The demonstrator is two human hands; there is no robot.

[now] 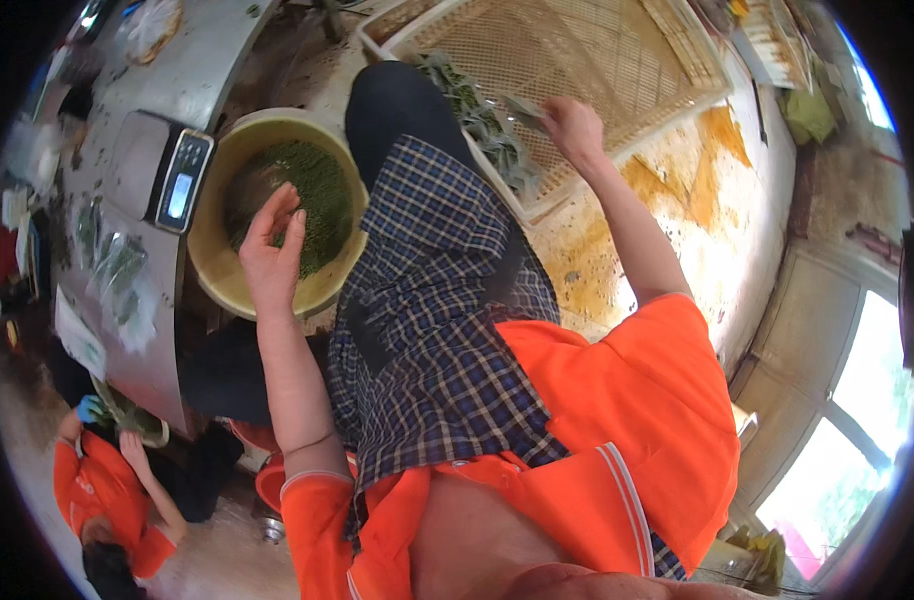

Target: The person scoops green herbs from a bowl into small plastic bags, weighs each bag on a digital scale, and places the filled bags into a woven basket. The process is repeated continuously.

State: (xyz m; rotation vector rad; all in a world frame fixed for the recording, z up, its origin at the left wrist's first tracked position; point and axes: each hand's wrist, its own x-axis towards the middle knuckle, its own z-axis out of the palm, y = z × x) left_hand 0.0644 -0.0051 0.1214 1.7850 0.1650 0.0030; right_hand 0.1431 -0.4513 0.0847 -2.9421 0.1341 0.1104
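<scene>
My left hand is over a round yellow tub that holds small green pellet-like leaves. Its thumb and fingers are apart, with nothing seen between them. On the other side, my right hand pinches a small clear plastic packet above a large white mesh-bottomed tray. Along the tray's near left side lies a row of similar packets with green contents. A checked apron covers my lap, between tub and tray.
A metal table at the left bears a digital scale, clear plastic bags and loose green bits. A co-worker in an orange shirt sits at the lower left with a bowl. A stained pale surface lies right of the tray.
</scene>
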